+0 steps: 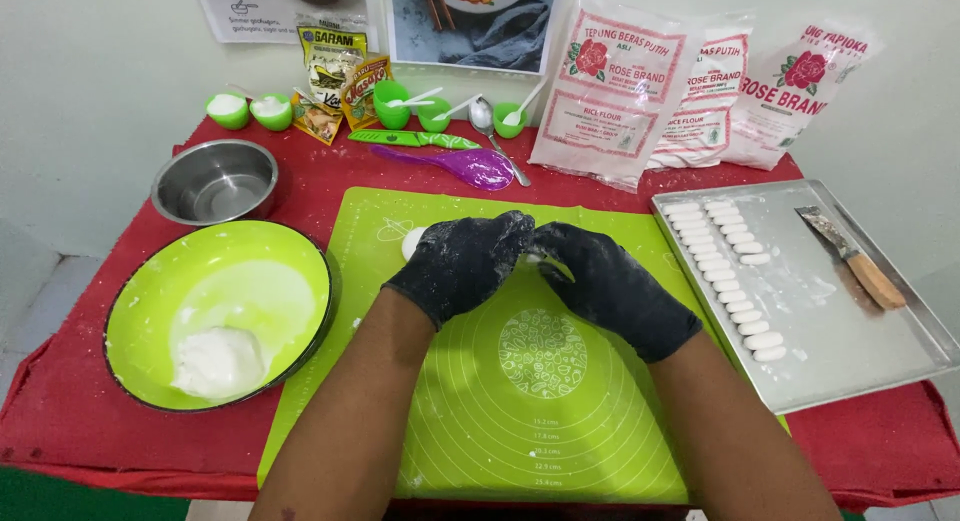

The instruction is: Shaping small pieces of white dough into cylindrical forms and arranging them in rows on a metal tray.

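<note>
White dough roll (414, 241) on green mat (600, 421), under curled fingers of gloved left hand (462, 264) and right hand (612, 287).

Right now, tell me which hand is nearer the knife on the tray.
Right. The right hand works over the mat just left of the tray, where the knife lies; the left hand is farther left.

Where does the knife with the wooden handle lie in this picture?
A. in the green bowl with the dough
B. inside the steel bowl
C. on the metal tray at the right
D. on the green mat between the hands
C: the knife rests on the metal tray, to the right of the rows of white dough pieces, apart from both gloved hands.
</note>
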